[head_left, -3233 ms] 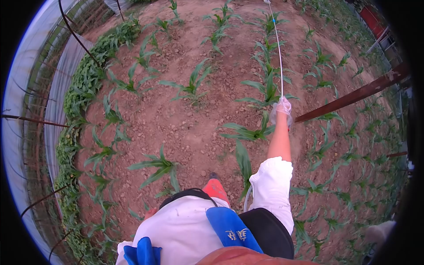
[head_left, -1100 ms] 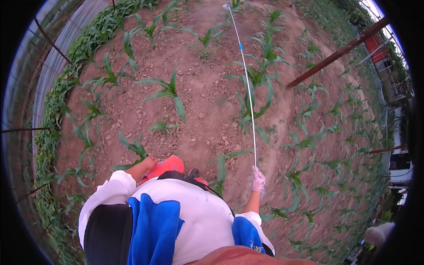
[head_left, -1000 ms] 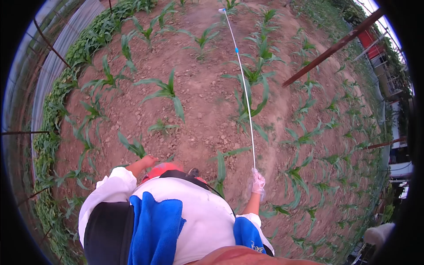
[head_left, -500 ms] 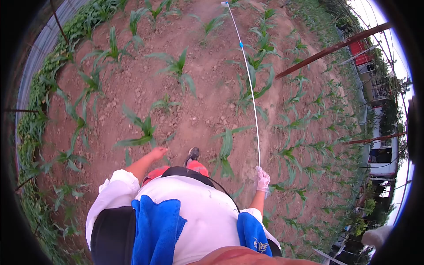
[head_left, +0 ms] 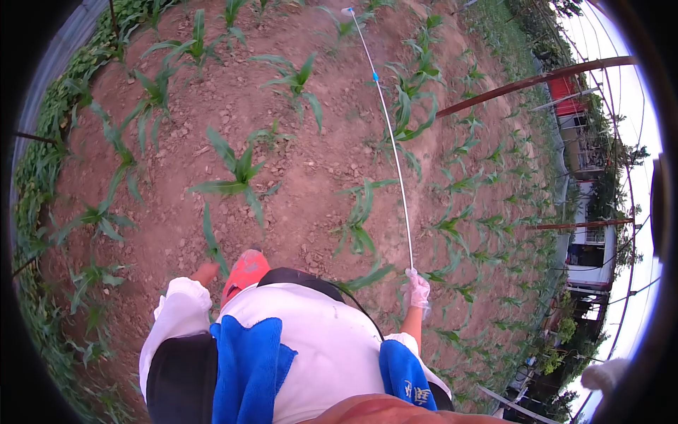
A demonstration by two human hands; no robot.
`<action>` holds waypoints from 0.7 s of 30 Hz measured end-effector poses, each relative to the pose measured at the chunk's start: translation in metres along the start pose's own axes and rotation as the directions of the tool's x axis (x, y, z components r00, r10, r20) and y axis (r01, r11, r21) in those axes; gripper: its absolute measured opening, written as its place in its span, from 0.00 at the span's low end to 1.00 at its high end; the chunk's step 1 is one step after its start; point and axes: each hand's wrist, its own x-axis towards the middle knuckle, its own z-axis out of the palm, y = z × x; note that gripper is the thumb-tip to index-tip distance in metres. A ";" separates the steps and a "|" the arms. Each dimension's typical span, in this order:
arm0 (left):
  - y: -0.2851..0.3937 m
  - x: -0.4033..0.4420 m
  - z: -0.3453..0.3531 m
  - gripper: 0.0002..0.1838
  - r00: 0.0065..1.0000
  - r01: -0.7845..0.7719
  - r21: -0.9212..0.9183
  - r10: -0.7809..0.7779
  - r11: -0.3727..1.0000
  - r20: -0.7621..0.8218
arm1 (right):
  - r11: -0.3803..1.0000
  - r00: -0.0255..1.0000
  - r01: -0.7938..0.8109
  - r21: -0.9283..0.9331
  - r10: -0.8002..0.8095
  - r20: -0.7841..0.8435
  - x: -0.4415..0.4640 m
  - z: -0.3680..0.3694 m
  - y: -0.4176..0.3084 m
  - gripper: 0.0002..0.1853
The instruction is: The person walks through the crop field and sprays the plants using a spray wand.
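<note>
My right hand (head_left: 417, 287), in a thin clear plastic glove, is closed around the near end of a long white spray wand (head_left: 394, 145). The wand reaches forward over the soil, with a blue fitting (head_left: 376, 77) partway along and a small pale head (head_left: 347, 11) at its far end. My bare left hand (head_left: 205, 273) hangs low beside my left leg, near a young corn plant (head_left: 212, 240); its fingers are too small and blurred to read. A dark hose or cord curves from my waist toward my right side.
Young corn plants (head_left: 242, 173) stand in rows in reddish, cloddy soil. A rusty pole (head_left: 522, 85) slants in on the right. Leafy vines (head_left: 53, 138) line a metal sheet fence (head_left: 53, 53) at left. Blue towels (head_left: 247, 367) hang over my chest beside black straps.
My left hand has swung back toward my body. A red-trousered knee has come forward, and the nearby plants sit differently in view. My right hand keeps its hold on the wand.
</note>
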 end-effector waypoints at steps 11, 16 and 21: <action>0.094 0.007 0.019 0.14 0.967 -0.087 -0.564 -0.066 0.821 -0.245 | 0.997 1.000 -0.011 -0.083 0.012 0.010 -0.111 -0.055 0.085 0.07; 0.054 -0.053 0.091 0.15 0.956 0.128 -0.442 -0.230 0.888 -0.185 | 0.993 0.998 0.030 0.113 -0.035 0.050 -0.141 -0.098 0.165 0.07; 0.025 -0.128 0.128 0.14 0.989 -0.120 0.453 0.067 0.883 0.132 | 1.000 0.998 0.019 0.012 -0.019 0.058 -0.189 -0.126 0.198 0.04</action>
